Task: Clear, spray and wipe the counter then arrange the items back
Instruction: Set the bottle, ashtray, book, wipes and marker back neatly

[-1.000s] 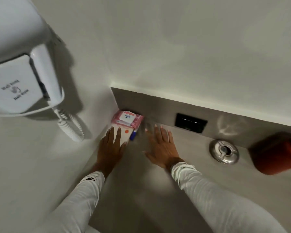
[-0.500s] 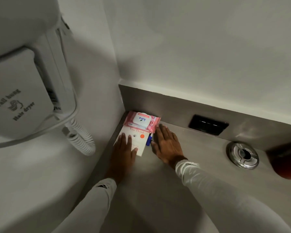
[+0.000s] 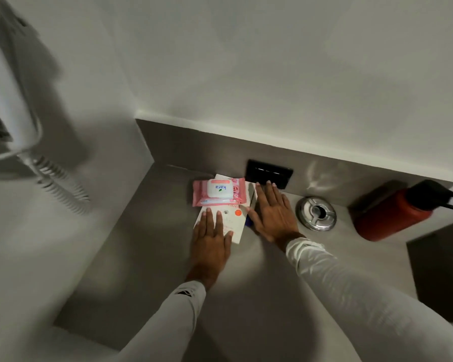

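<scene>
- My left hand (image 3: 211,240) lies flat, fingers straight and close together, pressing on the near half of the white booklet (image 3: 229,226) with the orange dot.
- My right hand (image 3: 273,214) is flat too, fingers stretched out toward the far wall, palm down on the grey counter (image 3: 147,244) just right of the booklet, thumb touching its right edge.
- A bit of something blue (image 3: 248,222) peeks out between my right thumb and the booklet; I can't tell what it is.
- The pink wipes pack (image 3: 219,192) sits on the far end of the booklet, white flap lid up, close to the back ledge.
- Right of my right hand, the round metal ashtray (image 3: 316,213) stands on the counter, near but apart from my fingers.
- Further right, the red bottle (image 3: 395,215) with the black cap lies on its side against the back ledge.
- The black panel (image 3: 269,173) is set in the ledge, just beyond my right fingertips.
- Far left, the white wall hair dryer (image 3: 16,121) hangs blurred, its coiled cord (image 3: 60,184) dangling beside the wall.
</scene>
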`<state>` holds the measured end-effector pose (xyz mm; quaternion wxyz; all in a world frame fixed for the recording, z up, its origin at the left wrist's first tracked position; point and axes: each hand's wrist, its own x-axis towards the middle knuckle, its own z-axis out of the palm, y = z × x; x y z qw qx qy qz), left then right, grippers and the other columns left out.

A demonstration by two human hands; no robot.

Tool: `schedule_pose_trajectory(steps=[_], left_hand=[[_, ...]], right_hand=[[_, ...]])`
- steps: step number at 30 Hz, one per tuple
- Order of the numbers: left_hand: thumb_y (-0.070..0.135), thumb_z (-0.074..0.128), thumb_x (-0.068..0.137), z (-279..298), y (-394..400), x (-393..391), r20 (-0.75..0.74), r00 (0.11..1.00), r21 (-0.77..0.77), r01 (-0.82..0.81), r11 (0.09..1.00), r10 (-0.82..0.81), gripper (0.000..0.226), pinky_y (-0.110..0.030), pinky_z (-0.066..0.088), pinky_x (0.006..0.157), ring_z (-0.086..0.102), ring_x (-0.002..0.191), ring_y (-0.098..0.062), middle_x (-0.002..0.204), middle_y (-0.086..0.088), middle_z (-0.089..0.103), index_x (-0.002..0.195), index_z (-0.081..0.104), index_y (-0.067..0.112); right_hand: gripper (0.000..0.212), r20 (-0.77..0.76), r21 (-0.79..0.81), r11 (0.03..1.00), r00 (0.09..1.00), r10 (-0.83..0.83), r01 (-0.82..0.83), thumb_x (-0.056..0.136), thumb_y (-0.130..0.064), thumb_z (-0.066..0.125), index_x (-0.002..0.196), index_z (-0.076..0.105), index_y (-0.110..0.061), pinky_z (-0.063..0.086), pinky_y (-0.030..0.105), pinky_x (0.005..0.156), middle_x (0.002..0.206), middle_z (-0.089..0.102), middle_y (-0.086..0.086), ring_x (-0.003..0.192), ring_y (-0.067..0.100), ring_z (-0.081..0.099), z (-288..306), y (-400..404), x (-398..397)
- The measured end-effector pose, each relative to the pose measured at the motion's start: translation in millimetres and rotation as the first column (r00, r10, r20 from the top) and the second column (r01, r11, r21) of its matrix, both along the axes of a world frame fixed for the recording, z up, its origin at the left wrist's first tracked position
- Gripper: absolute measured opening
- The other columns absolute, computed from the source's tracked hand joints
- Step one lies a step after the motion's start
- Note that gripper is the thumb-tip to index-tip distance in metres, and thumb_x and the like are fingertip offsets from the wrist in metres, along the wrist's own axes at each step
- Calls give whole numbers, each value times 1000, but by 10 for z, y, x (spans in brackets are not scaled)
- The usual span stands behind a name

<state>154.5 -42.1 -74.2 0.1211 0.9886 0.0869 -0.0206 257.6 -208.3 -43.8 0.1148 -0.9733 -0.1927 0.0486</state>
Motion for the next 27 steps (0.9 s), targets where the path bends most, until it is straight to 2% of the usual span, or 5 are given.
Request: schedule_pose_trajectory(steps=[6, 12, 17, 25, 27], left_hand=[[45, 21, 104, 24, -687, -21, -54, 998, 25, 8, 1000, -6, 66, -42, 8, 125, 5, 153, -34, 164, -22, 7, 157, 6, 9], [48, 22, 104, 106, -797, 16, -102, 995, 61, -19, 998, 25, 67, -41, 11, 125, 7, 153, -32, 165, -20, 7, 157, 6, 11], [42, 33, 104, 226, -554, 84, 35, 999, 13, 28, 1000, -28, 57, -42, 24, 121, 25, 148, -33, 159, -17, 29, 153, 29, 14], [34, 40, 103, 296, 139, 597, -1, 997, 128, 74, 989, -75, 58, -48, 20, 122, 15, 151, -37, 163, -20, 14, 156, 20, 23], [31, 45, 102, 313, 285, 650, 56, 994, 126, 88, 988, -95, 56, -53, 24, 120, 21, 149, -41, 161, -24, 22, 154, 29, 21]], right_hand=[[75, 4, -24, 1000, 1000, 13, -13, 103, -59, 29, 162, 9, -18, 14, 46, 127, 169, 13, 16, 158, 31, 11, 90, -526, -107], [70, -26, -98, 995, 999, 29, -31, 102, -49, 33, 160, 15, -14, 16, 47, 126, 167, 20, 14, 156, 32, 14, 52, -755, -200], [70, -65, -79, 997, 998, 4, -9, 99, -38, 45, 159, 20, -11, 21, 43, 125, 165, 25, 14, 154, 33, 21, 18, -705, -297], [61, -34, -30, 999, 999, -20, 19, 103, -35, 39, 158, 27, -11, 20, 41, 126, 164, 28, 15, 153, 31, 25, -11, -510, -318], [61, -36, -31, 1000, 999, 1, -3, 105, -39, 33, 160, 22, -16, 17, 39, 127, 167, 23, 14, 155, 28, 20, -32, -402, -296]])
